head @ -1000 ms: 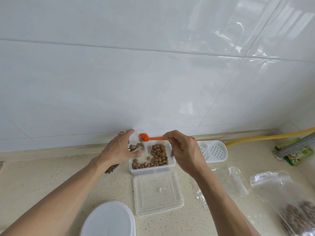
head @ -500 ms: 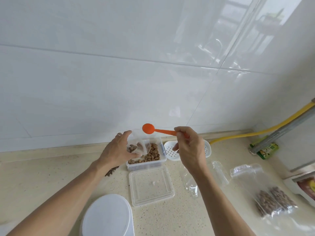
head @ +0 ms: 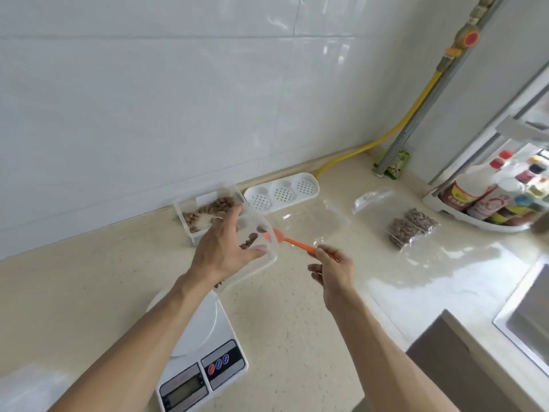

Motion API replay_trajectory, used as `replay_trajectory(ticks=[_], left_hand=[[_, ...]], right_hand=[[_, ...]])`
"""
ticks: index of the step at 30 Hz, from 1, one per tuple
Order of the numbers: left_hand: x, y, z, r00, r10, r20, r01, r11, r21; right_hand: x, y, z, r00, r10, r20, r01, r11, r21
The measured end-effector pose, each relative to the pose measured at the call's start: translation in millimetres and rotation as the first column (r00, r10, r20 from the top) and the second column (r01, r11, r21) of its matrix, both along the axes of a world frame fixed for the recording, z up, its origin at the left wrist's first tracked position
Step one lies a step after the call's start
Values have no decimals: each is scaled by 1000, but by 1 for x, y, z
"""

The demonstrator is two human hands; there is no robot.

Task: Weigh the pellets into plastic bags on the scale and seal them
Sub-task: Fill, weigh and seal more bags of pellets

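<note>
Up by the wall, one clear tub (head: 205,211) held brown pellets (head: 219,205) along its far side. Nearer, the left hand (head: 221,248) gripped a clear plastic bag (head: 261,242) by its mouth, thumb and fingers spread around it, a few pellets showing inside. The right hand (head: 332,270) pinched the handle of one orange spoon (head: 292,240), whose bowl was at the bag's opening. One white scale (head: 205,349) stood on the counter (head: 89,292) under the left forearm, its platform bare. To the right lay two filled bags of pellets (head: 411,228) side by side, with an empty bag (head: 315,221) flat between them and the spoon. A white three-cup tray (head: 282,191) sat against the wall.
</note>
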State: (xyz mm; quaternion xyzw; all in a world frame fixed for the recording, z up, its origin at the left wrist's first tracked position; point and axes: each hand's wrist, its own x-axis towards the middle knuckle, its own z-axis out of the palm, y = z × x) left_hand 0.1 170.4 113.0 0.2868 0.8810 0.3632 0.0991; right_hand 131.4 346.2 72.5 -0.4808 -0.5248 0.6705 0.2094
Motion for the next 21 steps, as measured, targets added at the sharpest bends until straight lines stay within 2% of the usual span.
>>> replay_trajectory(ticks=[6,12,14,16,17,19,21], left_hand=[[30,0,-18,997,-73,38,74,997,-20],[41,-1,-19,988,-145,47,146,989,-10],[43,2,-19,985,-163,63,163,987,-1],[44,4,-20,982,-174,67,174,985,9],[44,5,-19,981,-178,69,178,984,14],[44,5,-17,980,-183,73,182,983,23],[44,5,-14,982,-179,65,177,984,28]], right_hand=[[55,-28,-53,991,-91,98,103,986,-132],[73,-41,-75,972,-62,226,79,995,-67],[72,-39,-80,912,-12,409,-7,999,44],[70,-36,-78,764,10,645,-148,976,160],[69,-33,-75,722,4,691,-190,963,192],[61,-26,-61,756,-3,654,-206,948,242],[49,-19,-37,875,10,484,-171,942,290]])
